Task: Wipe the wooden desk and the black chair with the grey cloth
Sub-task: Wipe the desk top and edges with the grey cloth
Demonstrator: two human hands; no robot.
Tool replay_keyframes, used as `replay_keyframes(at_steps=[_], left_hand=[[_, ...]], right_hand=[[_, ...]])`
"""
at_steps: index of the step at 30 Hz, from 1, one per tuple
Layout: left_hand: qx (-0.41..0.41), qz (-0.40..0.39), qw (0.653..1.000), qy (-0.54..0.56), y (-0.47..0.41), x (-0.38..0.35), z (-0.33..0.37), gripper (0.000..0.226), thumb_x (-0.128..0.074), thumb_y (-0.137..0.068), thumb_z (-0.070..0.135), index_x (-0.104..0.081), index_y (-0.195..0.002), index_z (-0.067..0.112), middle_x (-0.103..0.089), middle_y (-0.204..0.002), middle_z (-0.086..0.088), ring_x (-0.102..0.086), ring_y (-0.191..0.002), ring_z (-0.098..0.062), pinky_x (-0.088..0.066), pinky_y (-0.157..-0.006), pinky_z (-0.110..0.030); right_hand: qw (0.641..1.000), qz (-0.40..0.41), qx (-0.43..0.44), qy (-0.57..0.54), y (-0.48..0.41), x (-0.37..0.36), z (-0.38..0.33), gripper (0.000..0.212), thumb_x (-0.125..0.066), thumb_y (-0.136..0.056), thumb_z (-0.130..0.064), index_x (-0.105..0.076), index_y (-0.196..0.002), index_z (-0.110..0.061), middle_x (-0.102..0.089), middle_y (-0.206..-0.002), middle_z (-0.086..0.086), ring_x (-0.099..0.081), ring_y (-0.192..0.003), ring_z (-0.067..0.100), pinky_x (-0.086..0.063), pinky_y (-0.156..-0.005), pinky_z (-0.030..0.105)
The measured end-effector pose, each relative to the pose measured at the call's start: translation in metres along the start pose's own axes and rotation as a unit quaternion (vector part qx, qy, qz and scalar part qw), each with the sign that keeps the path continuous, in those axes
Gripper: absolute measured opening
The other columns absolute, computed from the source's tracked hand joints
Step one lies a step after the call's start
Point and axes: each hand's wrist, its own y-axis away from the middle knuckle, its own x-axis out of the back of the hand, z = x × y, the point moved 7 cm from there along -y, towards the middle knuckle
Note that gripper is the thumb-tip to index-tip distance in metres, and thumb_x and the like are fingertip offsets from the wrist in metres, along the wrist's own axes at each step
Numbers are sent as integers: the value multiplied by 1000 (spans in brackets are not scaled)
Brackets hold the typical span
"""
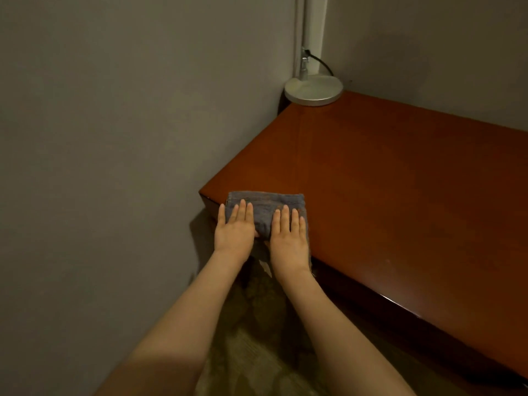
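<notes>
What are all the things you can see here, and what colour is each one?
wooden desk: one, reddish-brown, in the corner, running to the right
grey cloth: one, grey, folded, on the desk's near left corner
lamp: one, silver-white, round base on the desk's far corner, only the bottom of its pole in view
cable: one, black, plugged into the lamp's pole
walls: two, grey, meeting behind the lamp
carpet: one, dull patterned green-brown, on the floor below the desk
left hand: one, flat on the cloth's left part
right hand: one, flat on the cloth's right part
</notes>
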Motion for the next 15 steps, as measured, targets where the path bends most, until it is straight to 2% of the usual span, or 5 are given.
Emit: replay_keyframes(at_steps=[5, 8, 11, 13, 15], left_hand=[[28, 16, 999, 20, -27, -3, -56, 63, -37, -100, 27, -4, -150, 9, -5, -159, -9, -13, -146, -19, 3, -116, -49], [57, 17, 996, 73, -38, 1, -93, 57, -45, -97, 24, -23, -147, 8, -24, -155, -12, -32, -138, -26, -12, -116, -41], [89, 1, 992, 87, -32, -7, -128, 39, -49, -95, 24, -50, -131, 9, -54, -133, -14, -49, -123, -30, -32, -104, -34], [131, -10, 985, 110, -20, -16, -151, 33, -50, -94, 25, -58, -121, 8, -61, -122, -18, -53, -116, -34, -41, -94, -37], [158, 3, 977, 142, -5, -22, -164, 34, -51, -94, 28, -57, -120, 7, -62, -119, -19, -54, -113, -37, -43, -89, -40]], right_hand=[[999, 21, 23, -15, -37, -1, -49, 62, -27, -103, -18, 12, -145, 5, 10, -155, 25, 7, -143, 40, 4, -116, 46], [997, 33, 58, -31, -57, 7, -79, 53, -19, -102, -8, 8, -146, 5, 6, -155, 24, 5, -143, 40, 4, -116, 46], [991, 22, 112, -64, -70, 13, -114, 52, -22, -101, -6, -2, -148, 1, -2, -157, 21, 0, -145, 37, 2, -117, 42], [983, 18, 142, -111, -74, 16, -136, 48, -26, -100, -7, -17, -147, -2, -13, -156, 18, -7, -145, 33, -2, -117, 38], [976, 12, 162, -143, -70, 18, -148, 46, -33, -98, -7, -27, -144, -3, -23, -154, 16, -15, -144, 31, -7, -117, 37]])
